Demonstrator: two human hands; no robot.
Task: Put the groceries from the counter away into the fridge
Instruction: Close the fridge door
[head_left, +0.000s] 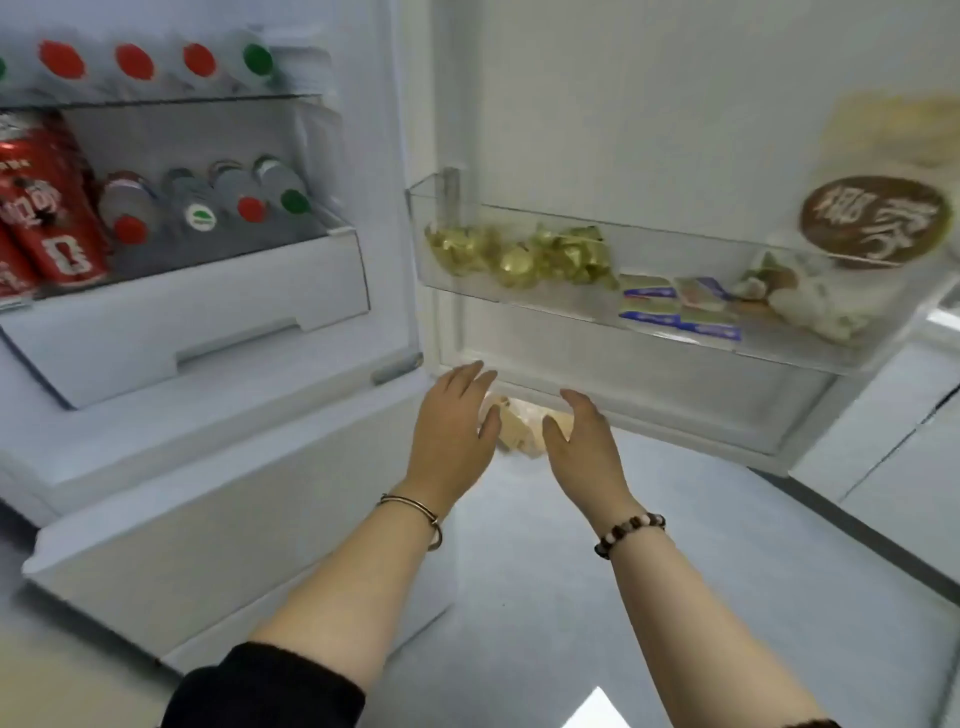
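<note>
Bottles (249, 200) lie on fridge shelves (156, 100), left of the door bin (524, 304).

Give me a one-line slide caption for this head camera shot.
Left hand and right hand, both open, flank a pale packet below a fridge door shelf holding gold-wrapped sweets.

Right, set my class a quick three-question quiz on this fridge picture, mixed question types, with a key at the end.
1. True or false: the gold sweets lie in the door shelf.
2. Where is the packet? A) between the left hand and right hand; B) on the top rack; C) in the drawer.
3. Fill in: the uppermost bottles have red or ____ caps.
Key: 1 true; 2 A; 3 green.
</note>
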